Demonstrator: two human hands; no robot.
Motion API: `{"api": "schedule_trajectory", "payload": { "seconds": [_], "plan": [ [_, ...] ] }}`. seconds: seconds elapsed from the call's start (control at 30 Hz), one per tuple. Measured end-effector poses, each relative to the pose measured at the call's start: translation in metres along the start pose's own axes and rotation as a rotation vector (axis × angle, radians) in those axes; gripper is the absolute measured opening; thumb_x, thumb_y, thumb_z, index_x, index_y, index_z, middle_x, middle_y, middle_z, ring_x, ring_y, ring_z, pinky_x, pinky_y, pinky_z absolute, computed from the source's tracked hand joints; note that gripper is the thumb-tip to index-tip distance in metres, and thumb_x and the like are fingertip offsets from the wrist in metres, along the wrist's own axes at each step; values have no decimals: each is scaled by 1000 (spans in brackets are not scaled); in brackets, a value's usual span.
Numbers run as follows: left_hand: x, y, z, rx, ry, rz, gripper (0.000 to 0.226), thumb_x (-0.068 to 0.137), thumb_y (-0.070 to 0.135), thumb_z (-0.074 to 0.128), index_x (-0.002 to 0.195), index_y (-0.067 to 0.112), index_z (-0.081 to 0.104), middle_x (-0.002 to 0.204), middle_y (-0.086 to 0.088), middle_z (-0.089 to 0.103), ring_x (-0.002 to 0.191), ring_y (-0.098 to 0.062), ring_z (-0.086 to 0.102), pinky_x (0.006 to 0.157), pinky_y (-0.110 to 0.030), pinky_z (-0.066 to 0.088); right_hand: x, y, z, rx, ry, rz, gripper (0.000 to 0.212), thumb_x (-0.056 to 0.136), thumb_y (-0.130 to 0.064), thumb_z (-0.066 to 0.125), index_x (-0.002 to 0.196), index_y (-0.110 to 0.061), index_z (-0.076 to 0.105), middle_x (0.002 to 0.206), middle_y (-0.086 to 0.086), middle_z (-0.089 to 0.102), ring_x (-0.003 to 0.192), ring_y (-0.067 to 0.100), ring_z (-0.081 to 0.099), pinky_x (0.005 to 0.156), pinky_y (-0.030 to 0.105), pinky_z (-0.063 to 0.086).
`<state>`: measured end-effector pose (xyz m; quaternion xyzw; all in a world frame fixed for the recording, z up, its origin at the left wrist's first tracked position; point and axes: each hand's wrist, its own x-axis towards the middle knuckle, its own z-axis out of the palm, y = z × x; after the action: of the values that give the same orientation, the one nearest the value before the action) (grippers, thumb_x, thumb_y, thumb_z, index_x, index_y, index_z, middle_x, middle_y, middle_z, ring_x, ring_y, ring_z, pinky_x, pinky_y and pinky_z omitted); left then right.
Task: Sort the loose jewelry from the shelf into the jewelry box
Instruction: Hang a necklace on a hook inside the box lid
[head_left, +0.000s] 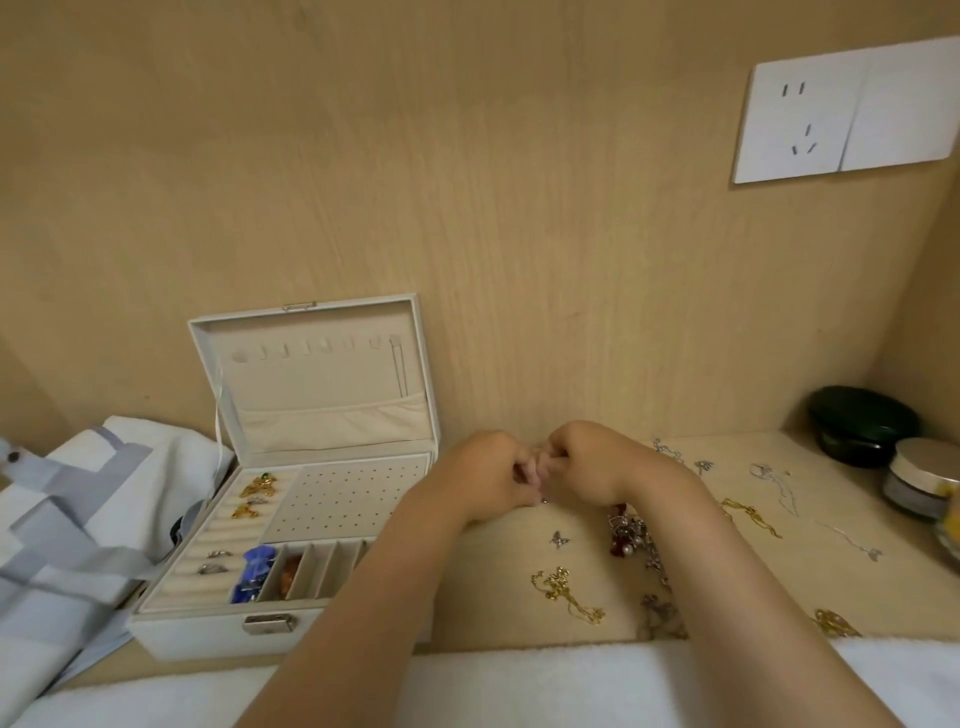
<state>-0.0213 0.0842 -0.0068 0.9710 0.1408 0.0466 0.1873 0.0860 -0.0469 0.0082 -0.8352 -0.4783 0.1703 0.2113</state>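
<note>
Left hand (485, 480) and right hand (589, 467) fingertip to fingertip over the shelf (493, 587), fingers curled, apparently pinching a tiny silver piece (544, 500) between them. To the left, on the same shelf, the jewelry box (208, 631), lid up, gold brooches (258, 486) and rings (214, 569) in its padded rolls. To the right, loose on the wood: gold chain (567, 592), silver star charm (559, 539), tangled beaded cluster (631, 535).
</note>
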Motion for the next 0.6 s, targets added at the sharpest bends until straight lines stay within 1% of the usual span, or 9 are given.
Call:
{"api": "schedule_trajectory", "payload": {
  "seconds": [0.07,0.13,0.17,0.23,0.33,0.4,0.47,0.53,0.6],
  "plan": [
    [-1,0,-3,-95,70,-22,6,80,28,77,77,29,72,75,16,64,68,4,57,66,-18,44,2,1,-1,123,67,-39,18,96,-11,52,85,-14,65,84,-3,67,81,14,61,75,24,47],
    [-1,1,-7,-203,126,-68,8,85,24,70,78,26,69,73,12,66,63,2,57,66,-22,47,2,-1,0,249,126,-61,16,98,-12,55,83,-13,63,74,-7,62,68,6,55,63,14,42],
    [-2,3,-9,-268,155,-100,8,87,22,67,79,25,67,72,11,65,60,2,55,64,-21,46,2,-2,0,299,145,-67,17,99,-13,56,83,-14,61,69,-10,58,62,2,51,59,13,39],
    [-2,6,-13,-410,209,-146,8,87,22,67,82,27,63,73,8,63,62,-1,55,63,-20,45,3,-6,-2,391,169,-89,18,100,-15,56,82,-16,60,65,-10,53,58,2,45,58,18,37],
    [-4,8,-19,-590,249,-151,13,84,19,73,89,25,63,79,-5,69,70,-10,63,72,-30,50,2,-12,-5,554,203,-130,23,102,-13,52,80,-15,60,69,0,58,60,9,49,59,23,39],
    [-8,9,-24,-632,278,-130,10,85,16,75,87,21,66,73,-2,69,65,-8,62,68,-27,49,1,-16,-6,629,228,-148,24,103,-13,50,80,-14,59,73,9,62,64,15,55,59,23,42],
    [-13,9,-30,-660,312,-117,6,86,16,74,84,20,69,67,7,67,62,-6,59,68,-27,48,1,-21,-7,675,236,-156,25,103,-15,49,80,-14,60,74,11,63,67,19,57,60,24,42],
    [-17,8,-36,-676,327,-127,1,89,18,70,89,19,71,66,13,68,66,-4,59,75,-33,52,2,-24,-7,738,238,-149,25,104,-15,49,82,-14,60,75,7,65,68,18,58,59,21,44],
    [-22,7,-43,-688,327,-137,7,93,18,65,99,17,70,74,11,70,71,-5,61,82,-37,55,3,-28,-5,834,228,-148,24,104,-13,46,85,-14,59,80,1,67,70,15,60,60,20,48]
  ]
}}
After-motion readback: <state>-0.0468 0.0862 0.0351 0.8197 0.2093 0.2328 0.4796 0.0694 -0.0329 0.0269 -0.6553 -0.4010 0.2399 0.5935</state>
